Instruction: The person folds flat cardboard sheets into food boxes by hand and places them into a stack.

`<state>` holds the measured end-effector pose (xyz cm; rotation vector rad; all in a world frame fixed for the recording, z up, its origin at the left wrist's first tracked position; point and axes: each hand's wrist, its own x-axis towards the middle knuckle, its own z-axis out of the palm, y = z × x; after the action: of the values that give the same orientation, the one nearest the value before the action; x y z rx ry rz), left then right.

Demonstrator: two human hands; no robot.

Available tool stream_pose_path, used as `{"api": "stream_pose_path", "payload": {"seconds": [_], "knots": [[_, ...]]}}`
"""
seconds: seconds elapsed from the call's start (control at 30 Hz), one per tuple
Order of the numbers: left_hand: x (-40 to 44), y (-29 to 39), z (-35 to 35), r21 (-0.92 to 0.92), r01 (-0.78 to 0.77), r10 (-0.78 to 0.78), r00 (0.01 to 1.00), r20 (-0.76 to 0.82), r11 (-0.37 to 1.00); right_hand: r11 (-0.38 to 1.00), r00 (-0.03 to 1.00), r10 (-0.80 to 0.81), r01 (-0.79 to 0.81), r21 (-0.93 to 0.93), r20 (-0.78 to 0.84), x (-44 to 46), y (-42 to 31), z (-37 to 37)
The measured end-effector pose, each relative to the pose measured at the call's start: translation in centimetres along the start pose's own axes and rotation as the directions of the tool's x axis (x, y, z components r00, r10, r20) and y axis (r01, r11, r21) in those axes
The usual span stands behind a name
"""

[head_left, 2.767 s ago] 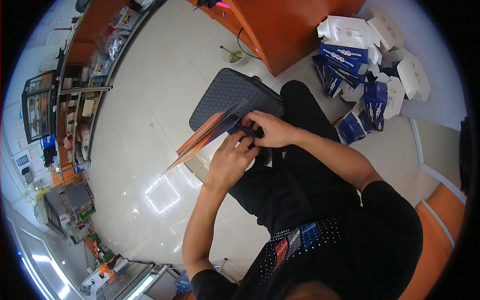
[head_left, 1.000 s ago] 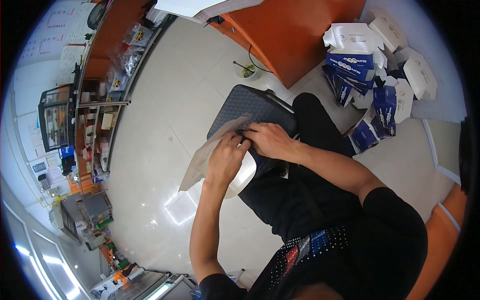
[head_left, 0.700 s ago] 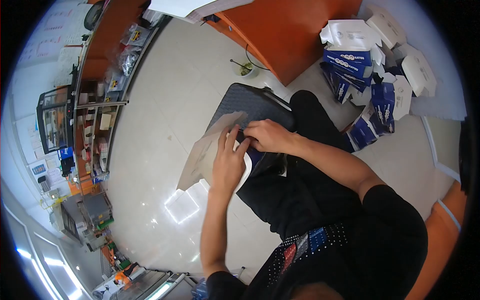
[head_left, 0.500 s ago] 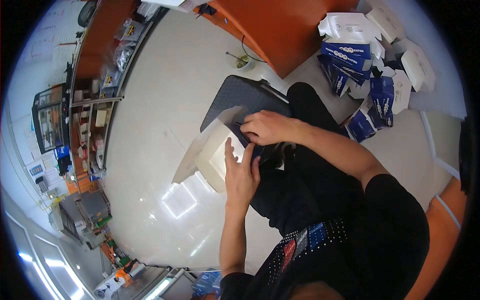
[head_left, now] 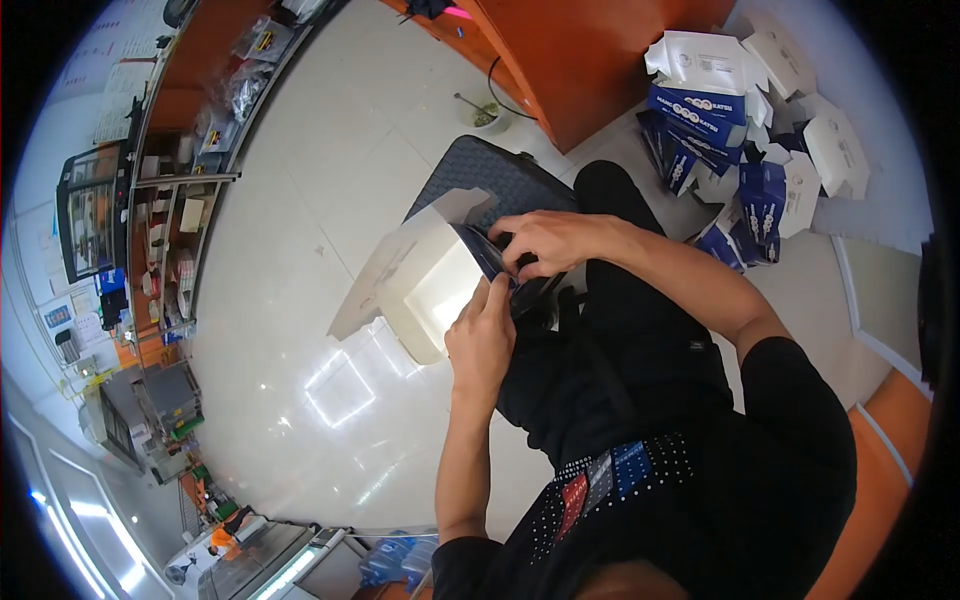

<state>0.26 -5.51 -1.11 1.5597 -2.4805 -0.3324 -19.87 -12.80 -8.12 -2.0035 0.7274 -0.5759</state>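
Note:
An open carton box point(head_left: 435, 295) with a pale inside and a dark blue outer side is held tilted over the lap, its long lid flap point(head_left: 375, 275) stretching to the lower left. My left hand point(head_left: 482, 335) is closed on the box's near blue edge, fingertips pinched at the corner. Curled against the far part of that blue side, my right hand point(head_left: 555, 245) has its fingertips on the folded card. Part of the fold is hidden by the fingers. Just beyond the box lies a dark textured case or stool point(head_left: 490, 165).
Several blue and white cartons point(head_left: 700, 110) are piled at the upper right beside an orange cabinet point(head_left: 560, 60). A small pot point(head_left: 487, 118) stands on the floor. Shelves point(head_left: 185, 180) line the left. At the lower left, a person in orange point(head_left: 223, 540) is far off.
The layered card seen edge-on earlier now shows its pale hollow inside. My left hand has moved off the inner panel to the blue edge. The view has shifted a little.

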Motion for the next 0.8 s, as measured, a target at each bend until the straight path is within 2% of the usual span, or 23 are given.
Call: {"api": "stream_pose_path", "payload": {"seconds": [0.23,0.33,0.43,0.53,0.63,0.67,0.73,0.77,0.8], "knots": [[0.0,0.1,-0.1,0.102,0.016,-0.019,0.999,0.029,0.995,1.000,0.999,0.021,-0.021,0.006,0.024,0.2,0.0,-0.2],[-0.1,-0.3,0.4,0.162,0.014,-0.031,0.994,0.101,0.987,1.000,0.999,0.014,-0.014,-0.007,0.032,0.3,0.2,-0.1],[0.3,-0.1,0.6,0.130,0.031,-0.050,0.987,0.149,0.991,0.999,0.999,0.035,-0.035,0.002,0.040,0.3,0.2,-0.3],[0.3,-0.4,0.0,0.064,0.022,-0.035,0.974,0.222,0.998,0.997,0.995,-0.040,0.046,0.063,-0.093,-0.3,0.6,0.4],[-1.2,-1.3,-0.6,-0.145,0.056,-0.046,0.996,0.071,0.988,0.993,0.985,0.105,-0.098,0.060,-0.134,-0.4,-1.0,0.8],[-1.8,-2.2,-0.5,-0.075,0.068,-0.075,0.993,-0.092,0.995,0.977,0.966,0.209,-0.214,-0.016,-0.155,-0.2,-2.1,1.1],[-2.9,-4.9,0.0,0.052,0.119,-0.088,0.909,-0.407,0.992,0.932,0.892,0.318,-0.356,-0.065,-0.321,0.5,-4.5,1.9],[-3.2,-5.7,0.0,0.053,0.255,-0.202,0.862,-0.464,0.966,0.938,0.857,0.211,-0.313,-0.150,-0.471,0.9,-4.4,3.0],[-3.6,-6.5,-0.2,0.045,0.389,-0.311,0.795,-0.521,0.920,0.925,0.850,0.217,-0.336,-0.177,-0.479,1.3,-4.1,3.7]]}}
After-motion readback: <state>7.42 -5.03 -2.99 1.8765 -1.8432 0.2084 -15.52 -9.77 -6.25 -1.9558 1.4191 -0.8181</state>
